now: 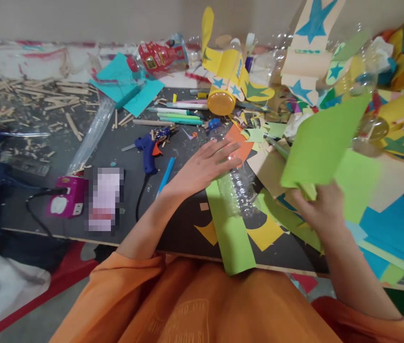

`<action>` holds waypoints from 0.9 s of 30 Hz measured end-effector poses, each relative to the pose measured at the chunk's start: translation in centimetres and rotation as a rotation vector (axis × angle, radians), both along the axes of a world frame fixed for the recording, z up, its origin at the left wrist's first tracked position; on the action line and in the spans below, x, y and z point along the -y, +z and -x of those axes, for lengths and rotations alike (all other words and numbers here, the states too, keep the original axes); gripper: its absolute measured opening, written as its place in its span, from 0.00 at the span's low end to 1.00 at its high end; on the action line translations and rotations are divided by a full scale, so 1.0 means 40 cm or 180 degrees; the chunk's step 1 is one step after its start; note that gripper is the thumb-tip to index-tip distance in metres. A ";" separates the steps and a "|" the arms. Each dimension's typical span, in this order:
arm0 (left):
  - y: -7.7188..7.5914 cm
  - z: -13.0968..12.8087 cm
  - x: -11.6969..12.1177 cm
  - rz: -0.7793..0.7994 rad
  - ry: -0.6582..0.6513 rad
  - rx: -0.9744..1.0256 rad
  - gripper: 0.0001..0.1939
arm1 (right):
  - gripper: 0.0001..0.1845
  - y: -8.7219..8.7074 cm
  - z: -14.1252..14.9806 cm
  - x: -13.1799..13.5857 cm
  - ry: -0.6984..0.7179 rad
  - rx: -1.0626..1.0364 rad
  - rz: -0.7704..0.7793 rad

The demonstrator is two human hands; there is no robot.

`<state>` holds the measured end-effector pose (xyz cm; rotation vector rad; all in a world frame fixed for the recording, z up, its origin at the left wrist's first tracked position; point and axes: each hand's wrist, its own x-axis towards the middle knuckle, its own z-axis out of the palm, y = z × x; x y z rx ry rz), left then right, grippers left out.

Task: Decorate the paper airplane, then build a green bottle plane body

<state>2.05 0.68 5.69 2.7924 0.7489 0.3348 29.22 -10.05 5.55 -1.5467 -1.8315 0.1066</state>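
Note:
My left hand (202,166) lies with its fingers stretched out across a clear plastic bottle (237,193); whether it presses on the bottle I cannot tell. Beneath the bottle runs a long green paper strip (232,247), which reaches past the table's front edge. My right hand (321,205) is closed on a bright green paper sheet (325,143), tilted up above the paper pile. Near my left fingertips is an orange paper piece (239,147). Yellow paper scraps (264,232) lie on either side of the strip.
A blue glue gun (148,150), a blue marker (166,175) and a magenta power adapter (66,196) are on the left. Several markers (180,114) lie behind, near a yellow paper-wrapped bottle (223,90). Small wooden sticks (58,100) litter the back left. Blue paper (398,233) lies right.

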 end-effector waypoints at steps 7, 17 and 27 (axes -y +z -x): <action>-0.034 0.014 0.053 0.1427 0.1785 0.1548 0.22 | 0.08 -0.010 0.049 0.004 0.1493 -0.0422 0.1364; -0.051 -0.030 0.045 0.2842 0.1981 0.1879 0.33 | 0.34 -0.053 0.147 -0.043 0.1284 -0.0762 0.1470; -0.056 -0.044 0.045 0.3559 0.2457 0.2519 0.30 | 0.31 -0.059 0.177 -0.034 0.1310 -0.0593 0.1147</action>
